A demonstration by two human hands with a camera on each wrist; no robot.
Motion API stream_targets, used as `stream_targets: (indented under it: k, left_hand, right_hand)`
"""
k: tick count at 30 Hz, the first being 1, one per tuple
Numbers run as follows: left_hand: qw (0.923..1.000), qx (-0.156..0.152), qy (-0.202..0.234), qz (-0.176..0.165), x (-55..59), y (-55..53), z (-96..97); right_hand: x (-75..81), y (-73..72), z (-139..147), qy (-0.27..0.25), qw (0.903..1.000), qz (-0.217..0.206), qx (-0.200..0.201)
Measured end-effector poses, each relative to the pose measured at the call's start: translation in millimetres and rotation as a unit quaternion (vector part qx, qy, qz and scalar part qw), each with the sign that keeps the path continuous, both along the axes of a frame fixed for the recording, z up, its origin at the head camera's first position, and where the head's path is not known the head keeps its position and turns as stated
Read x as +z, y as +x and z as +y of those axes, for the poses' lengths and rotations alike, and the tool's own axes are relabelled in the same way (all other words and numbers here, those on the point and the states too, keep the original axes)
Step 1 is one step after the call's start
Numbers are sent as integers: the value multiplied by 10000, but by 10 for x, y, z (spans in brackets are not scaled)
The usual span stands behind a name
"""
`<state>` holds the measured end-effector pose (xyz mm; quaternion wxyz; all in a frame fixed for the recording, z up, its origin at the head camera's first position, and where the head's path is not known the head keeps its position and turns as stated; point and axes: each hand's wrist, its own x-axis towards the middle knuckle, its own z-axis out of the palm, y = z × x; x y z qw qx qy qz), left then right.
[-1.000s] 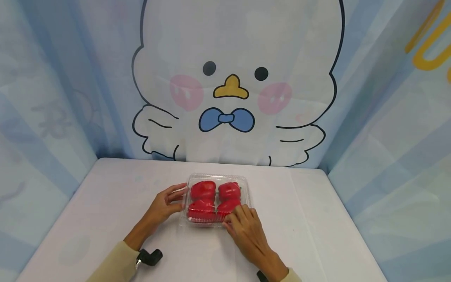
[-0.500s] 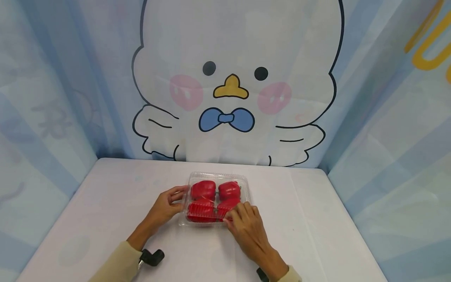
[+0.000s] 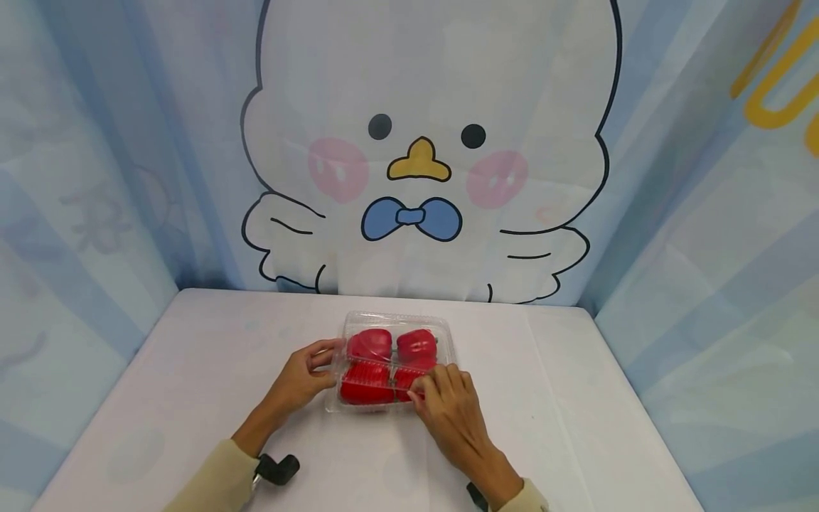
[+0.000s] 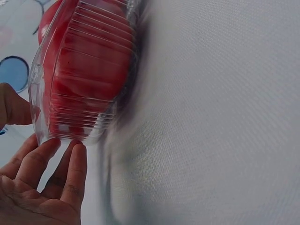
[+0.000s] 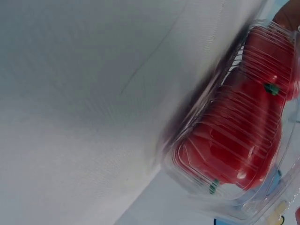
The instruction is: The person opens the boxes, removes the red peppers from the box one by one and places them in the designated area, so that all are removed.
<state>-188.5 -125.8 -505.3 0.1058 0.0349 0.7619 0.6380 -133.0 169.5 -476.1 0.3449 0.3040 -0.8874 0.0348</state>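
Observation:
A clear plastic clamshell box with ribbed walls stands on the table, several red bell peppers inside it. Green stems show through the plastic in the right wrist view. My left hand holds the box at its left side; in the left wrist view the fingers touch the end wall, and the thumb reaches the rim. At the front right corner my right hand pinches the edge of the clear lid, which tilts up from the base at the front. Its fingertips are partly hidden in the head view.
A white cloth covers the table. Light blue printed curtains with a cartoon chick enclose the back and sides. A black wrist mount sits at my left sleeve.
The lid's ribbed front edge has risen slightly, with my right hand pinching it. My left hand has stayed at the box's left side, shifting only a little.

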Motion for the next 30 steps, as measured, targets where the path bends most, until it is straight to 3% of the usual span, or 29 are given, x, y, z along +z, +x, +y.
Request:
stream_targets:
  k: [17, 30]
  left_hand:
    - [10000, 38, 4, 35, -4, -14, 47]
    - [9999, 133, -73, 44, 15, -9, 79]
  right_hand:
    - [30, -47, -26, -106, 9992, 267, -275]
    - [-11, -139, 2, -404, 9967, 661, -234]
